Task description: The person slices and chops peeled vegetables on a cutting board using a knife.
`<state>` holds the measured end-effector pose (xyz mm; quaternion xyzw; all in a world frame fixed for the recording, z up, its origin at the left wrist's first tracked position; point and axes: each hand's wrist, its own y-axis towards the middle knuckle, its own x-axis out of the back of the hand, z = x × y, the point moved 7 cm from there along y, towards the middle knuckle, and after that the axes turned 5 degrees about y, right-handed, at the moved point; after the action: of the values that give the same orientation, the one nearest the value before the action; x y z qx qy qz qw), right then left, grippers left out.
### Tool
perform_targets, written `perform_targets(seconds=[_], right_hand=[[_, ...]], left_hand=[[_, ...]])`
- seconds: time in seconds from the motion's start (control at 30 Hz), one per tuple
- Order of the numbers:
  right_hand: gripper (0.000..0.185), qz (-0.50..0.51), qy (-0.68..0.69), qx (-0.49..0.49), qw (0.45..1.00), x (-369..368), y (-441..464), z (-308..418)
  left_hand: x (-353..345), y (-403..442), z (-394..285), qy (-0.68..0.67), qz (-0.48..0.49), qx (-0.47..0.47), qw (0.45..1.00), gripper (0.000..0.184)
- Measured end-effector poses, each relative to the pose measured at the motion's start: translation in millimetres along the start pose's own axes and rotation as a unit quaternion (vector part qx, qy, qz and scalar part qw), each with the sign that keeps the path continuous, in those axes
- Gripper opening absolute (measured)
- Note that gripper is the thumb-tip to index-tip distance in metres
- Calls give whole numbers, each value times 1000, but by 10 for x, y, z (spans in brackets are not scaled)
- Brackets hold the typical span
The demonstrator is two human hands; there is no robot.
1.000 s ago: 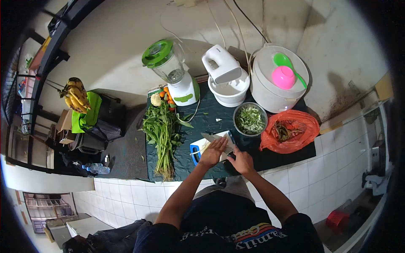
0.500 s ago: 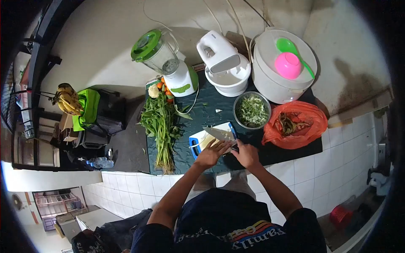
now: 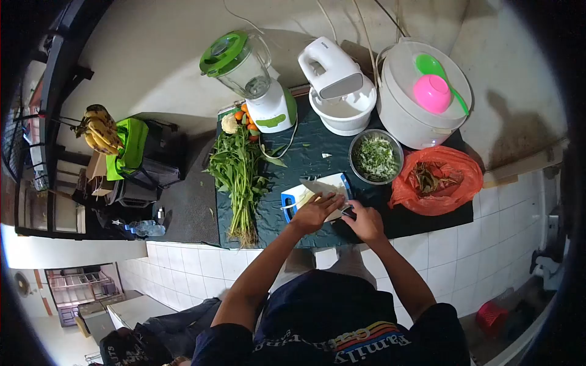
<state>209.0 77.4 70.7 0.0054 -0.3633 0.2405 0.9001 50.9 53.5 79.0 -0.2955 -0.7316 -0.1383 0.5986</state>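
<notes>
My right hand (image 3: 365, 223) is closed around the dark handle of a knife (image 3: 348, 212). The blade points away to the upper left, low over a white cutting board with blue ends (image 3: 287, 199). My left hand (image 3: 318, 211) lies flat across the blade and board, fingers stretched out and holding nothing. Pale food on the board is mostly hidden by that hand, so its kind cannot be told. Just beyond the board's right end stands a metal bowl (image 3: 400, 160) of chopped green and white vegetables (image 3: 375, 157).
Long leafy greens (image 3: 241, 183) lie left, below a cauliflower piece (image 3: 229, 124) and carrots (image 3: 251, 127). Behind stand a blender (image 3: 268, 107), a white stand mixer (image 3: 332, 73) and a large white container (image 3: 403, 110). An orange plastic bag (image 3: 455, 198) sits right.
The view has shifted slightly, moving the tabletop things rightward in the picture. My left hand has moved further right over the blade. The right hand keeps its grip on the knife.
</notes>
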Motion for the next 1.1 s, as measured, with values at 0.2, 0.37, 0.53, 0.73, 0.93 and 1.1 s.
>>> perform_targets(seconds=[0.2,0.37,0.53,0.73,0.93,1.1], right_hand=[[60,-6,-8,10,1000,-127,1,104],[72,-15,-22,16,1000,-174,-51,103],[76,-11,-20,13,1000,-85,-42,145],[76,-9,21,22,1000,-69,-79,218],[75,-18,11,20,1000,-122,-129,155],[72,-46,37,11,998,-103,-159,95]], left_hand=[[256,-121,-18,-3,-28,21,999,71],[178,-338,-178,-67,33,-45,996,67],[150,-294,-152,-38,-12,-41,998,64],[90,-129,1,-6,-16,-38,999,69],[261,-192,101,-9,-54,29,998,74],[100,-420,80,-23,14,31,999,70]])
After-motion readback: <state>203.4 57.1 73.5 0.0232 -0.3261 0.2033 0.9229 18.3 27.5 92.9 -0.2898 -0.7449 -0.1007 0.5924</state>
